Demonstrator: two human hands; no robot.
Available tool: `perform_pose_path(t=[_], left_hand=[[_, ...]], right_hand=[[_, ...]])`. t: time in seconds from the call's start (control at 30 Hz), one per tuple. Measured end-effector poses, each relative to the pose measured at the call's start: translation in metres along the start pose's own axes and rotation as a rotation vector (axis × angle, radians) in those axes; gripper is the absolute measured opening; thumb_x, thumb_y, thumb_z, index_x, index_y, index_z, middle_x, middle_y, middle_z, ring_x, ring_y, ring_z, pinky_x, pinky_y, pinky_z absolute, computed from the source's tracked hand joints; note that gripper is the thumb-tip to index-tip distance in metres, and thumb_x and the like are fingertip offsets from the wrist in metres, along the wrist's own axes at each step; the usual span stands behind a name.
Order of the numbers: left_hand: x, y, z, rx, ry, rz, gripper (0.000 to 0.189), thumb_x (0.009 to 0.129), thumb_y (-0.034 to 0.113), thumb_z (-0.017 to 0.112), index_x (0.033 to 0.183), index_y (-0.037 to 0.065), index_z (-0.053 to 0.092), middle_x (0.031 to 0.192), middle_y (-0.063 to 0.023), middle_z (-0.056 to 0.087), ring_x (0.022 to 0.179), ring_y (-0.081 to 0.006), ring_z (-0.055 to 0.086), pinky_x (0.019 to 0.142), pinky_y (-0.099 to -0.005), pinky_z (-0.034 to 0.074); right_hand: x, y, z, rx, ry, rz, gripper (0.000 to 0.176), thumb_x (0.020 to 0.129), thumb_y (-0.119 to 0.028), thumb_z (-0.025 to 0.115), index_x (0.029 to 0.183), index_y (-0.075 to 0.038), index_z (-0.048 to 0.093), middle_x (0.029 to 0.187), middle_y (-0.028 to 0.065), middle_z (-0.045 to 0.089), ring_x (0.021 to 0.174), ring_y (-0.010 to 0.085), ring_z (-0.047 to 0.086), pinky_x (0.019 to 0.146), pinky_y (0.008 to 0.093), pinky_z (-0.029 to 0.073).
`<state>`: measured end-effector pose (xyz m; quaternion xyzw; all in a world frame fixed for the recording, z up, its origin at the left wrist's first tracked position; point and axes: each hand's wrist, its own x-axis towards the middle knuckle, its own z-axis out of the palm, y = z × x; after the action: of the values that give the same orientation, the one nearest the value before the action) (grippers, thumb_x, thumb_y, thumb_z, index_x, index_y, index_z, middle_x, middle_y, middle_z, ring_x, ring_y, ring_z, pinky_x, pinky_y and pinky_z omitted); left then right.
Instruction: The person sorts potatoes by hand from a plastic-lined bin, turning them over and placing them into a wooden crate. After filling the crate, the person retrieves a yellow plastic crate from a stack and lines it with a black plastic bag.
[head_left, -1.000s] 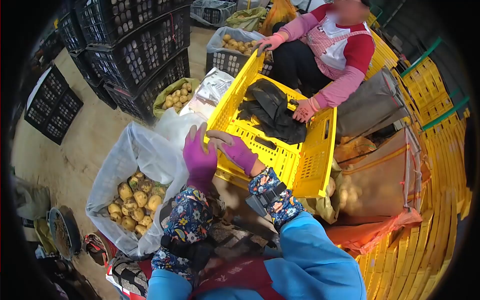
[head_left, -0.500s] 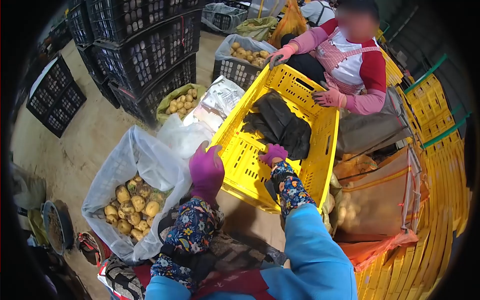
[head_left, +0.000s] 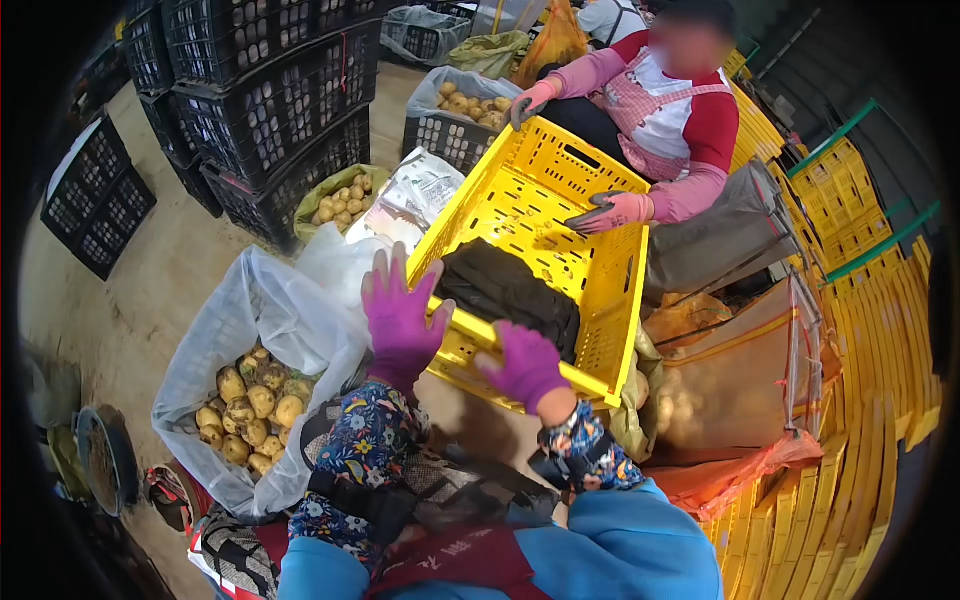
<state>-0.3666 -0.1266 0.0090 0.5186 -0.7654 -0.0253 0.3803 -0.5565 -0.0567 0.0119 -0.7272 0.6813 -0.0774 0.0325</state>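
A yellow plastic crate [head_left: 600, 290] stands tilted in front of me, with a crumpled black cloth or bag [head_left: 510, 295] at its near end. My left hand [head_left: 405, 320], in a purple glove, is raised at the crate's near left corner with its fingers spread, holding nothing. My right hand [head_left: 525, 365], also gloved in purple, is at the near rim with its fingers apart. Across the crate sits a co-worker [head_left: 665, 100] in pink-and-grey gloves, one hand at the far left corner and the other over the right side.
Potatoes [head_left: 255, 410] fill a plastic-lined container [head_left: 195, 375] at my left. Black crates [head_left: 275, 110] are stacked behind it. A potato-filled lined crate [head_left: 460, 140] stands at the back. Mesh sacks [head_left: 740, 370] and stacked yellow crates [head_left: 850, 470] are on the right.
The black material has moved from the crate's middle to its near end. My right hand has drawn back from inside the crate to the near rim. My left hand's fingers have spread.
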Motion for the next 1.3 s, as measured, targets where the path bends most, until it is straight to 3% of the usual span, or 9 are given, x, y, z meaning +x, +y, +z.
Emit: perform_pose_path(t=[0.23, 0.3, 0.4, 0.6, 0.87, 1.07, 1.2, 1.27, 1.3], left_hand=[[-0.021, 0.001, -0.003, -0.027, -0.116, 0.258, 0.041, 0.077, 0.028, 0.067, 0.113, 0.008, 0.06, 0.118, -0.0138, 0.056, 0.119, -0.0355, 0.046, 0.106, -0.0591, 0.027], [-0.016, 0.003, -0.001, -0.039, -0.134, 0.244, 0.039, 0.078, 0.028, 0.067, 0.111, 0.008, 0.06, 0.114, -0.013, 0.056, 0.116, -0.0352, 0.048, 0.105, -0.0591, 0.027], [-0.019, 0.001, 0.008, -0.054, -0.049, 0.241, 0.036, 0.078, 0.028, 0.066, 0.107, 0.008, 0.061, 0.109, -0.0107, 0.056, 0.111, -0.0331, 0.049, 0.104, -0.0582, 0.028], [-0.007, 0.001, -0.007, -0.112, -0.188, 0.145, 0.034, 0.075, 0.027, 0.068, 0.102, 0.009, 0.062, 0.105, -0.0069, 0.057, 0.112, -0.0278, 0.049, 0.103, -0.0526, 0.028], [-0.003, 0.005, 0.006, -0.132, -0.051, 0.181, 0.025, 0.071, 0.022, 0.071, 0.09, 0.011, 0.061, 0.09, -0.0048, 0.057, 0.098, -0.0272, 0.054, 0.101, -0.0537, 0.03], [-0.006, 0.007, 0.009, -0.134, -0.056, 0.21, 0.017, 0.078, 0.021, 0.068, 0.087, 0.011, 0.059, 0.088, -0.0081, 0.059, 0.093, -0.0292, 0.055, 0.102, -0.0551, 0.03], [-0.005, 0.012, 0.011, -0.103, -0.086, 0.199, 0.017, 0.08, 0.026, 0.064, 0.08, 0.01, 0.058, 0.08, -0.0072, 0.058, 0.087, -0.0289, 0.055, 0.098, -0.0521, 0.031], [-0.006, 0.007, 0.015, -0.085, -0.064, 0.206, 0.018, 0.079, 0.026, 0.064, 0.077, 0.01, 0.058, 0.076, -0.0068, 0.057, 0.083, -0.0287, 0.055, 0.095, -0.0504, 0.033], [-0.007, 0.007, 0.017, -0.087, -0.041, 0.216, 0.018, 0.079, 0.026, 0.064, 0.076, 0.009, 0.058, 0.075, -0.0067, 0.057, 0.082, -0.0286, 0.055, 0.093, -0.0496, 0.033]], right_hand=[[0.067, 0.079, -0.04, 0.484, -0.821, -0.077, 0.083, 0.078, -0.05, 0.067, 0.139, -0.003, 0.037, 0.137, 0.0225, 0.046, 0.123, 0.0335, 0.05, 0.102, 0.0381, 0.04], [0.114, 0.112, -0.041, 0.235, -0.387, -0.147, 0.081, 0.078, -0.049, 0.068, 0.139, -0.005, 0.038, 0.137, 0.0233, 0.046, 0.125, 0.0347, 0.048, 0.1, 0.0407, 0.042], [0.14, 0.102, -0.033, -0.115, -0.665, 0.122, 0.115, 0.063, -0.05, 0.081, 0.149, -0.013, 0.014, 0.151, 0.0203, 0.027, 0.136, 0.0308, 0.034, 0.107, 0.0407, 0.035], [0.101, 0.09, 0.08, -0.253, -0.795, 0.142, 0.097, 0.065, -0.043, 0.078, 0.141, -0.011, 0.025, 0.139, 0.0193, 0.037, 0.126, 0.0322, 0.041, 0.102, 0.0412, 0.038], [0.113, 0.102, 0.083, -0.008, -0.583, 0.105, 0.074, 0.068, -0.034, 0.074, 0.129, -0.009, 0.04, 0.124, 0.018, 0.049, 0.112, 0.034, 0.05, 0.095, 0.0418, 0.043], [0.128, 0.161, -0.078, 0.246, -0.091, 0.049, 0.058, 0.07, -0.027, 0.071, 0.121, -0.007, 0.052, 0.113, 0.017, 0.058, 0.101, 0.0353, 0.057, 0.09, 0.0423, 0.047], [0.052, 0.238, -0.196, -0.347, 0.386, -0.219, 0.047, 0.071, -0.022, 0.069, 0.115, -0.006, 0.059, 0.106, 0.0163, 0.064, 0.094, 0.0362, 0.062, 0.087, 0.0426, 0.049], [-0.008, 0.196, -0.298, -0.849, 0.013, 0.389, 0.043, 0.077, -0.02, 0.066, 0.117, -0.006, 0.059, 0.111, 0.0121, 0.064, 0.1, 0.0302, 0.062, 0.087, 0.039, 0.049], [-0.028, 0.236, -0.319, -0.445, 0.432, 0.645, 0.038, 0.082, -0.023, 0.064, 0.115, -0.006, 0.061, 0.109, 0.0135, 0.065, 0.099, 0.029, 0.063, 0.085, 0.0384, 0.049]])
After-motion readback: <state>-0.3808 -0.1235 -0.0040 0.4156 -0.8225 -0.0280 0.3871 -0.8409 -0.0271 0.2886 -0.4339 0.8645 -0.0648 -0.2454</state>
